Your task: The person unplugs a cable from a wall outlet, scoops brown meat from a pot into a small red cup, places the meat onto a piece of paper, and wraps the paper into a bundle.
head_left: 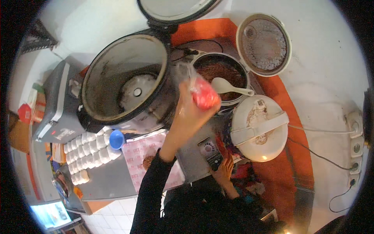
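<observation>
My left hand is raised over the counter, closed on a clear plastic bag with red contents, blurred by motion. Behind the bag, an open rice cooker holds brown food, with a white rice paddle across its rim. My right hand is low, beside a small device with a round dial; its grip is unclear. Left of that lies pink-printed wrapping paper with a brown mound on it, partly behind my left sleeve. A blue cup stands by rows of white wrapped packets.
A large open cooker stands at the back left, beside a grey cool box. A closed white-lidded cooker stands at the right. Cables run to wall sockets. A lit screen shows at the lower left.
</observation>
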Motion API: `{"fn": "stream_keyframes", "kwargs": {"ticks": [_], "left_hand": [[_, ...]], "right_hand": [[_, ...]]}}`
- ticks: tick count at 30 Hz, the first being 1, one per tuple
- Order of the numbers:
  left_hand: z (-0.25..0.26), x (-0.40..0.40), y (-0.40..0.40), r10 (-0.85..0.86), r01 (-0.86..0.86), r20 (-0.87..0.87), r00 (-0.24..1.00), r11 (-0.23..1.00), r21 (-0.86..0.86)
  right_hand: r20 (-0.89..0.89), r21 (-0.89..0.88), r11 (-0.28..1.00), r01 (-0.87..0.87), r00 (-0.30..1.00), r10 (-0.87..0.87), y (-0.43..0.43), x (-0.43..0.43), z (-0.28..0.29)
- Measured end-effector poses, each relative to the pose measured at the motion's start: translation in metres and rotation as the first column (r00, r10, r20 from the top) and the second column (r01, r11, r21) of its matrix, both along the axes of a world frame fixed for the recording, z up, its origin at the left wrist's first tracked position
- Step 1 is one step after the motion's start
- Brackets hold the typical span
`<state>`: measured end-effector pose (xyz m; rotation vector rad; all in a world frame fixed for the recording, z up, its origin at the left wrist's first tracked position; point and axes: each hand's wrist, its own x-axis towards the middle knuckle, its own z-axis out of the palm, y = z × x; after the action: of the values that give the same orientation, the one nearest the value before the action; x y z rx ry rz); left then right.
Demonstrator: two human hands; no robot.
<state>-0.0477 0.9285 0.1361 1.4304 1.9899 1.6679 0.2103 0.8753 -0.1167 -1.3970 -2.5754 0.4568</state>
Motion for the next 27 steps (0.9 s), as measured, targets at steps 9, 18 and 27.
{"fn": "stream_keyframes", "kwargs": {"ticks": [9,18,27], "left_hand": [[-0.060,-0.011,0.104,0.182,-0.213,-0.169,0.969,0.959,-0.188],[-0.132,0.005,-0.103,0.202,-0.228,-0.119,0.972,0.932,-0.282],[-0.167,-0.009,-0.281,0.592,-0.583,-0.083,0.802,0.743,-0.330]], "right_hand": [[-0.103,-0.009,0.999,0.036,0.994,-0.037,-0.008,0.003,0.008],[-0.046,-0.043,0.995,0.087,0.995,-0.089,-0.013,0.014,0.027],[0.012,-0.207,0.972,0.112,0.994,-0.112,-0.041,-0.044,0.045]]}}
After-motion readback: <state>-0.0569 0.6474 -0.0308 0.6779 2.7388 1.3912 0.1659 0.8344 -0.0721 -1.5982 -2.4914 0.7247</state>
